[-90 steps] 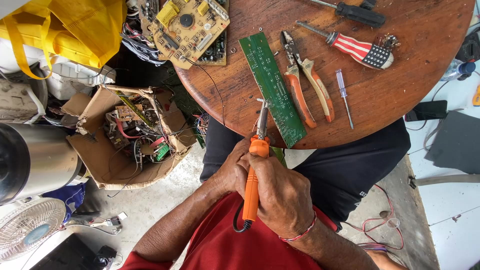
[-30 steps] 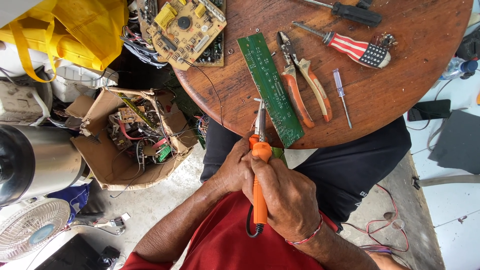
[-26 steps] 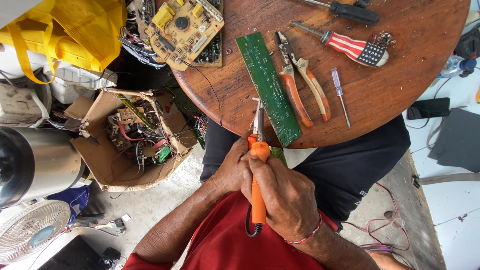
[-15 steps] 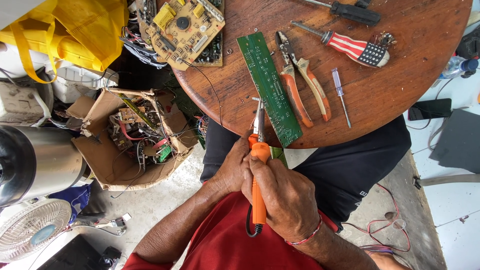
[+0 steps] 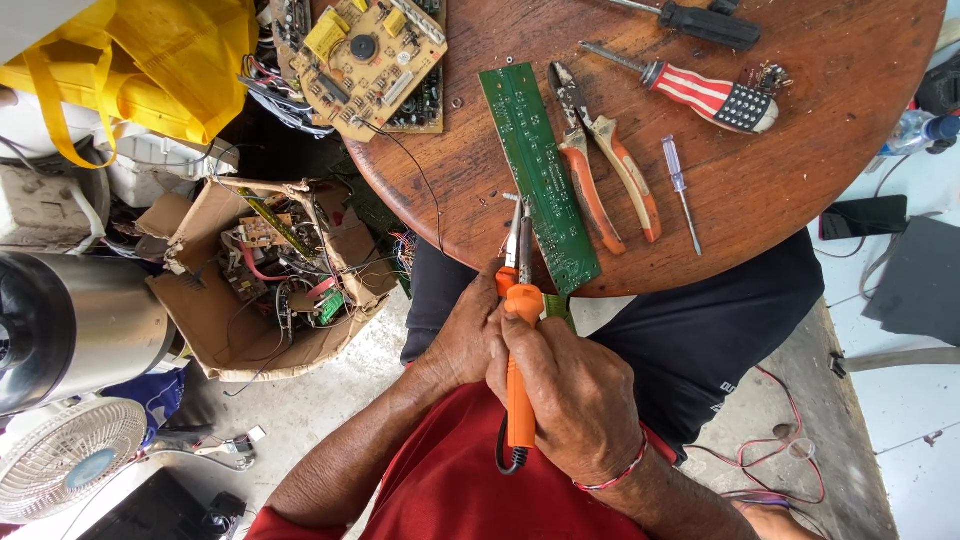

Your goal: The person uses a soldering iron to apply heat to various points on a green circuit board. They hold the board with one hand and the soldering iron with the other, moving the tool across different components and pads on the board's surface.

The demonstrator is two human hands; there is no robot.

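Observation:
My right hand [image 5: 578, 400] grips the orange handle of a soldering iron [image 5: 520, 330], whose metal tip points up at the near edge of the round wooden table [image 5: 800, 200]. My left hand [image 5: 462, 335] is pressed against the right one beside the iron's handle; what its fingers hold is hidden. A long green circuit board [image 5: 538, 170] lies on the table just right of the iron's tip. The iron's black cord loops out below my right hand.
On the table lie orange-handled pliers [image 5: 605, 165], a small clear screwdriver [image 5: 680, 190], a striped-handle screwdriver [image 5: 705, 95], a black-handled one [image 5: 700, 22] and a tan circuit board [image 5: 365, 55]. A cardboard box [image 5: 270, 270] of electronic scrap, a yellow bag [image 5: 150, 60], a metal pot [image 5: 75, 325] and a fan [image 5: 70, 460] stand at left.
Over three seconds the soldering iron has shifted slightly in my hands, its tip rising a little toward the table edge. In the last second nothing visibly moved.

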